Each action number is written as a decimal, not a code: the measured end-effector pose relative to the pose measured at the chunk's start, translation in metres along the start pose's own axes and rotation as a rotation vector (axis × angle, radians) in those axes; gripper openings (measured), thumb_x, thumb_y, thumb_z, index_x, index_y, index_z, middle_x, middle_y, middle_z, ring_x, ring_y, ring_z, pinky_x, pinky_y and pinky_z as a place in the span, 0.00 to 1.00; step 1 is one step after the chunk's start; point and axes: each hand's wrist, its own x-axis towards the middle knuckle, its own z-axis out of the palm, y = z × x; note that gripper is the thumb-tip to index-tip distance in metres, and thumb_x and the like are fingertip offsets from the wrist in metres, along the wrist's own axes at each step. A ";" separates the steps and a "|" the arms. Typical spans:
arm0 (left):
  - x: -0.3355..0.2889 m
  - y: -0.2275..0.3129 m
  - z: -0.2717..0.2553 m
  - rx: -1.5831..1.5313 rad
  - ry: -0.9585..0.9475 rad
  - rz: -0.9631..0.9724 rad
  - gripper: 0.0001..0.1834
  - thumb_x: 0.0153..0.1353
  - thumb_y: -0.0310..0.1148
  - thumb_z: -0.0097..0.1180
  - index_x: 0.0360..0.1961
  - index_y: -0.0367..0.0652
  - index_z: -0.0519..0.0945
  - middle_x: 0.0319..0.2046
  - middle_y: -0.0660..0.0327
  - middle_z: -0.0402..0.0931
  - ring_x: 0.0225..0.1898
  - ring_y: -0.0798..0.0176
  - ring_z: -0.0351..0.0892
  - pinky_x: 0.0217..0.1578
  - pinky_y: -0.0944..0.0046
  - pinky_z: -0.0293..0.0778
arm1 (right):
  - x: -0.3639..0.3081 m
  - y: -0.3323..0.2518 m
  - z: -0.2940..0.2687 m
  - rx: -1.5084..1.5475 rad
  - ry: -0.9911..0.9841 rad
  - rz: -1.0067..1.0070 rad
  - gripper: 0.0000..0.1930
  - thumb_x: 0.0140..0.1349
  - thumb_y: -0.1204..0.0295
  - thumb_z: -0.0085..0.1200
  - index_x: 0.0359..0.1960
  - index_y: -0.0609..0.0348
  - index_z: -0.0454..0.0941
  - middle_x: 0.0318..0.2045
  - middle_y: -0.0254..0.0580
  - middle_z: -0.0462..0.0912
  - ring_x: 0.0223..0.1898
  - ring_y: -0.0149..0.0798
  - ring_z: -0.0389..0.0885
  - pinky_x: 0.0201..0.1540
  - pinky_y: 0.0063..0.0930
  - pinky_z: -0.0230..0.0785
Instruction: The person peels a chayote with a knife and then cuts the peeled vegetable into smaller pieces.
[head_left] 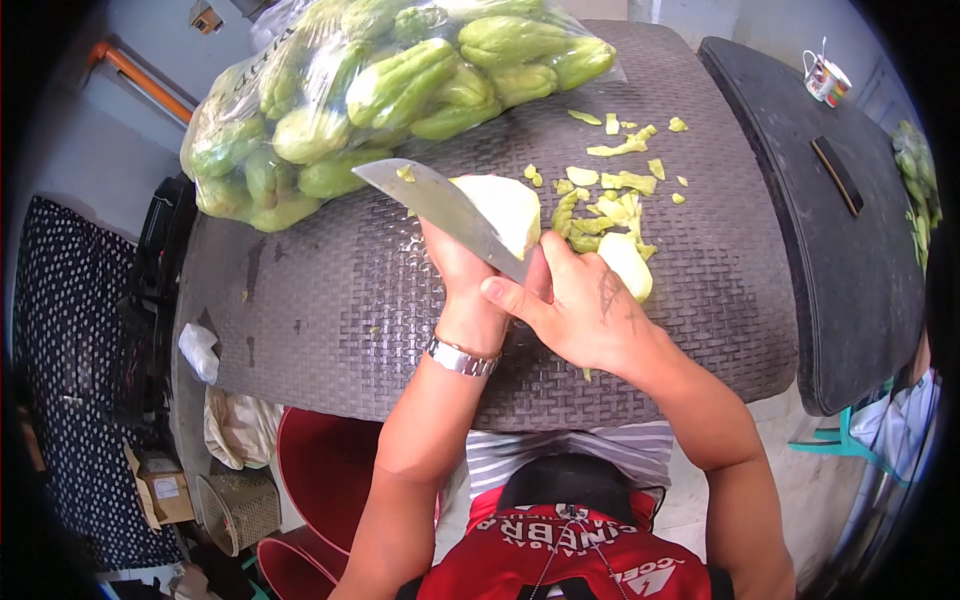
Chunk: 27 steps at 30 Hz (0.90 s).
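Note:
My left hand (464, 280), with a metal watch (462, 358) at its wrist, is closed around a pale peeled chayote (515, 208) above the table. The knife (445, 212) has a broad blade that crosses in front of the chayote and hides part of it and of my left fingers. My right hand (590, 308) grips the knife at its handle end, thumb stretched toward my left wrist. A bit of green peel clings near the blade's tip. Just beyond my right hand, another peeled chayote (627, 266) lies beside scattered green peelings (618, 205).
A large clear plastic bag (400, 90) full of green chayotes fills the far left of the woven-pattern table (310, 340). At right stands a dark table (770, 190) with a phone (837, 175) and a mug (824, 80). Red bins (320, 460) stand below at left.

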 end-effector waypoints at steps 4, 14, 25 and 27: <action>-0.002 0.004 0.009 0.071 0.061 -0.100 0.31 0.72 0.61 0.41 0.48 0.41 0.76 0.37 0.56 0.82 0.39 0.53 0.84 0.41 0.51 0.82 | 0.001 -0.008 -0.010 0.064 -0.234 0.057 0.37 0.64 0.38 0.56 0.39 0.72 0.77 0.28 0.60 0.85 0.31 0.56 0.87 0.38 0.46 0.77; 0.012 0.016 0.027 -0.047 -0.101 -0.324 0.27 0.77 0.48 0.32 0.54 0.33 0.72 0.50 0.46 0.79 0.53 0.47 0.80 0.59 0.45 0.74 | 0.006 -0.001 -0.054 0.206 0.027 0.248 0.19 0.76 0.59 0.48 0.37 0.66 0.78 0.19 0.44 0.78 0.16 0.33 0.78 0.22 0.34 0.72; -0.005 0.024 0.045 0.037 -0.128 -0.136 0.21 0.76 0.47 0.46 0.48 0.37 0.80 0.43 0.55 0.83 0.46 0.59 0.84 0.51 0.56 0.80 | 0.004 -0.005 -0.042 0.423 0.076 0.134 0.09 0.75 0.69 0.48 0.42 0.63 0.74 0.17 0.35 0.76 0.14 0.28 0.74 0.18 0.27 0.68; -0.004 0.025 0.041 0.038 -0.127 -0.105 0.21 0.76 0.47 0.46 0.47 0.38 0.80 0.42 0.55 0.84 0.44 0.59 0.85 0.49 0.57 0.81 | 0.002 -0.007 -0.040 0.455 0.067 0.118 0.09 0.75 0.69 0.48 0.40 0.62 0.74 0.17 0.35 0.76 0.14 0.28 0.74 0.18 0.27 0.68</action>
